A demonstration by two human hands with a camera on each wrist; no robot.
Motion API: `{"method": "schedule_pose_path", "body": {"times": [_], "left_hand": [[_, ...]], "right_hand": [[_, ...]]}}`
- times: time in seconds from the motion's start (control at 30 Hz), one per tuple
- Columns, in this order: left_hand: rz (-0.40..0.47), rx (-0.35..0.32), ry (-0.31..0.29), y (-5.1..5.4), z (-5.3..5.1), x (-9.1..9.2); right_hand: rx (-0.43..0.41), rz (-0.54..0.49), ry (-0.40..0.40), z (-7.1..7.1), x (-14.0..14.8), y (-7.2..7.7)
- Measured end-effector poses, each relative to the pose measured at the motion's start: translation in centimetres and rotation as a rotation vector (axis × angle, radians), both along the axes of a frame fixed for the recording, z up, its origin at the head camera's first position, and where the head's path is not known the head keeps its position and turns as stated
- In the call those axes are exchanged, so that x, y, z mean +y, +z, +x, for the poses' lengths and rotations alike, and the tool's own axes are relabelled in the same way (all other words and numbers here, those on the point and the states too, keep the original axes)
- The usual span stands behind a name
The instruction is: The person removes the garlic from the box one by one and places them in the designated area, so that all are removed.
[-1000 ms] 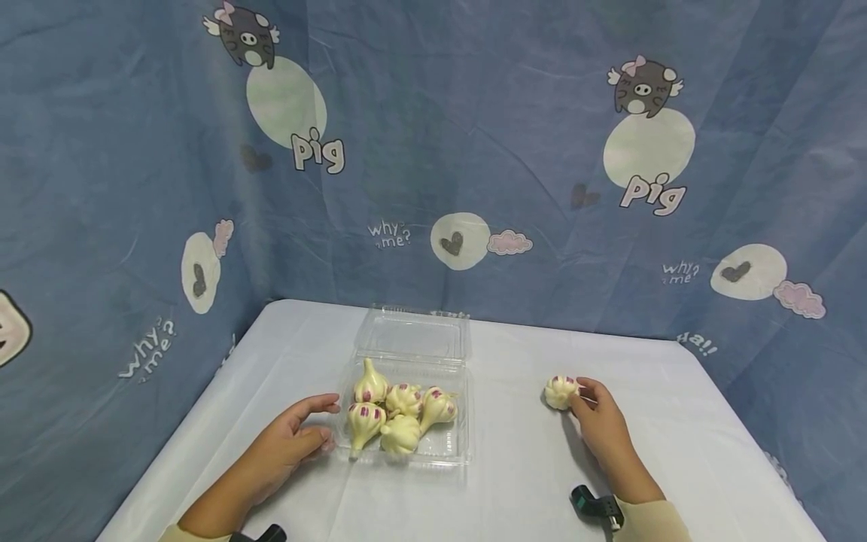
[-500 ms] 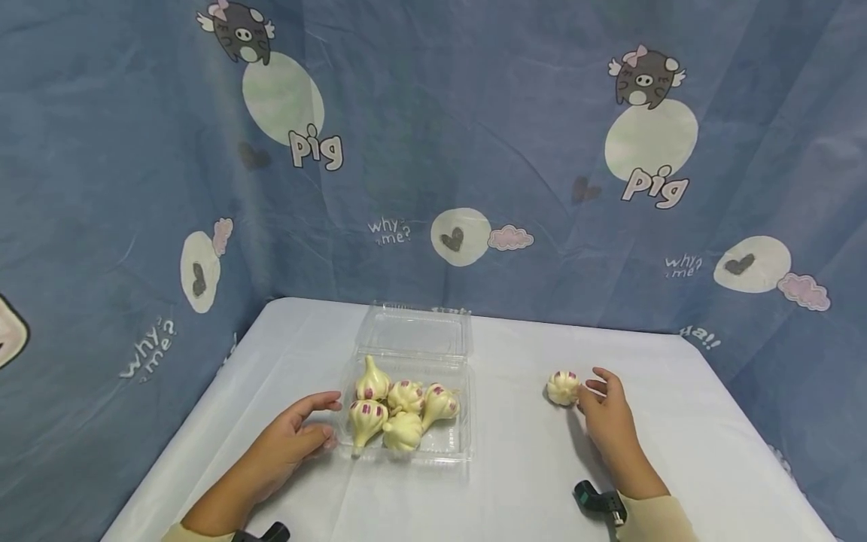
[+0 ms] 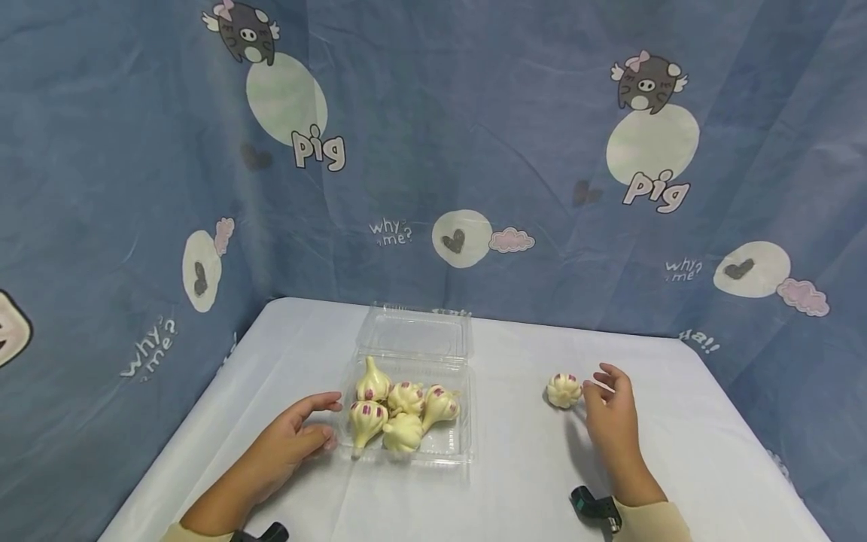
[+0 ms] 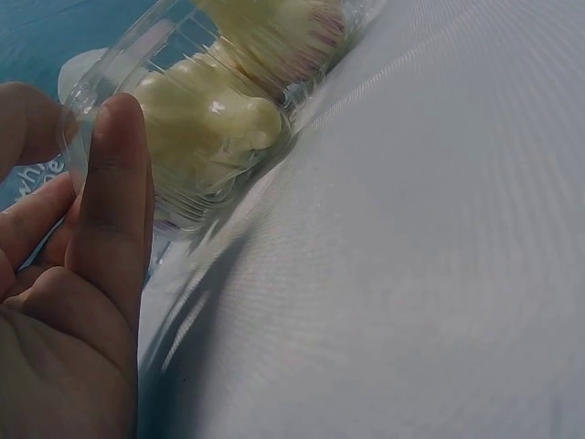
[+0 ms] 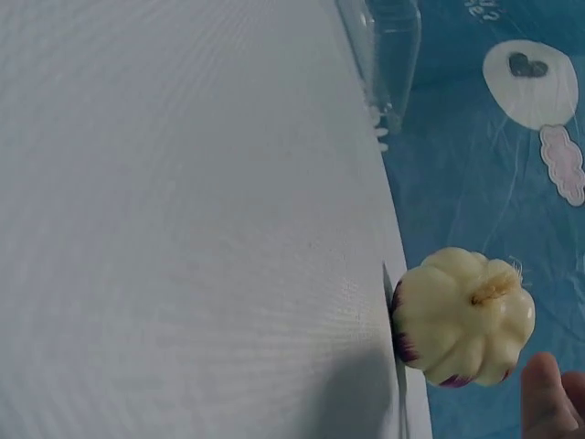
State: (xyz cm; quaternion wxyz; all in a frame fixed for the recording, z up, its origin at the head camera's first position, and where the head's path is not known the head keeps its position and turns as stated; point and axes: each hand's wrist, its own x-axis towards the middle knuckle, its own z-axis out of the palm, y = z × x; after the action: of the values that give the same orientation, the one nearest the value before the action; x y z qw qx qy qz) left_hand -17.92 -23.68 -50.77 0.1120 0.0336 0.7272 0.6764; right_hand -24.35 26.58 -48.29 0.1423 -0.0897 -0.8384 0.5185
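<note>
Garlic bulb (image 3: 564, 391), ribbed, glossy and purple-flecked, rests on the white cloth (image 3: 515, 452) just beside the right hand (image 3: 612, 418), fingers parted; the left hand (image 3: 287, 443), thumb and forefinger apart, is beside the clear plastic box (image 3: 447, 458).

We see one cream garlic bulb (image 3: 564, 391), marked purple, lying on the table (image 3: 508, 467) well apart from the clear clamshell (image 3: 447, 446). Five more bulbs (image 3: 405, 397) cluster inside, its lid (image 3: 413, 335) open.

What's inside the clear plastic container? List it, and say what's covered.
Five garlic bulbs sit in the clear plastic container. They cover the spots where they rest, so whatever lies directly beneath them cannot be seen.
</note>
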Motion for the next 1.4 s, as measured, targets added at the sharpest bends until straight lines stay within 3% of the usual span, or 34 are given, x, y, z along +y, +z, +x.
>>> {"method": "schedule_pose_path", "body": {"times": [0.37,0.83,1.4], "left_hand": [[0.0,0.003,0.005,0.2,0.0,0.1],[0.034,-0.014,0.014,0.4,-0.1,0.1],[0.043,-0.016,0.006,0.5,0.1,0.1]], "right_hand": [[0.023,-0.013,0.056,0.4,-1.0,0.6],[0.043,-0.071,0.296,1.4,-2.7,0.8],[0.036,-0.089,0.421,2.0,-5.6,0.2]]}}
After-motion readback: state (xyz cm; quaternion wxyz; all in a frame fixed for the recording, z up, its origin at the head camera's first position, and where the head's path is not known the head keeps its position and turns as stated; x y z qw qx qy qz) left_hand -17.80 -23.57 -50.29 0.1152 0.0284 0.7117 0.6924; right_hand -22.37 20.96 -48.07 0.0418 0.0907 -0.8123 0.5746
